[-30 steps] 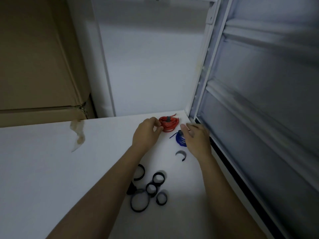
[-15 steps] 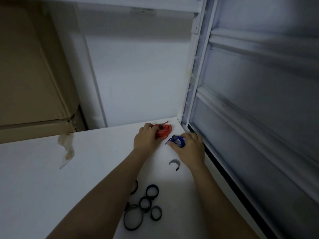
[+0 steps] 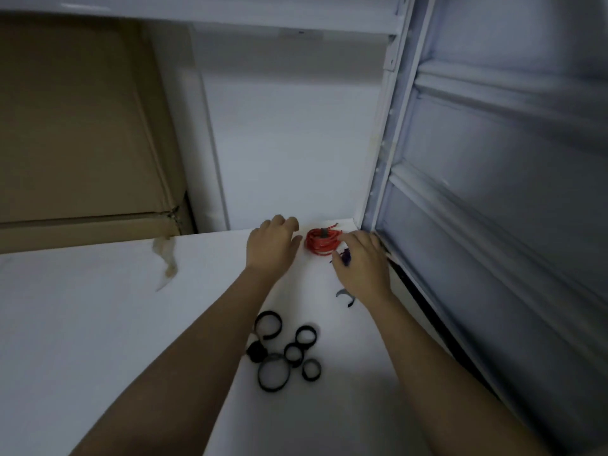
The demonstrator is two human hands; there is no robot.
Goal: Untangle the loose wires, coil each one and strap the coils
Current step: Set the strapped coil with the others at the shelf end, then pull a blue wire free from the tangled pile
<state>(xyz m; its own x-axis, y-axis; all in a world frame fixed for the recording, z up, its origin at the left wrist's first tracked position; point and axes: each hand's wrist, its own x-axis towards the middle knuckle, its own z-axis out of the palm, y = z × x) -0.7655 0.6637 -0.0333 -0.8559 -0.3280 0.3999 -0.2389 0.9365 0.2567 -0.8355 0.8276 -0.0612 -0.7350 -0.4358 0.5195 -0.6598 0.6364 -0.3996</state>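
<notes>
A red wire coil [image 3: 321, 244] with a dark strap around its top lies at the far right corner of the white table [image 3: 98, 324]. My left hand [image 3: 271, 248] hovers just left of it, fingers relaxed and holding nothing. My right hand [image 3: 362, 266] is to the coil's right and curls over a blue wire coil [image 3: 345, 257]; only a dark sliver of that coil shows by my thumb. One loose curved strap [image 3: 344, 296] lies beside my right wrist. Several black strap rings [image 3: 286, 352] lie between my forearms.
A white wall stands behind the table and a grey panelled door [image 3: 493, 225] runs along its right edge. A cardboard box [image 3: 82, 143] stands at the back left, with torn tape [image 3: 166, 258] hanging onto the table.
My left hand has let go of the red coil and drawn back to its left. My right hand carried the blue coil farther back, close to the red coil. The view tilted upward.
</notes>
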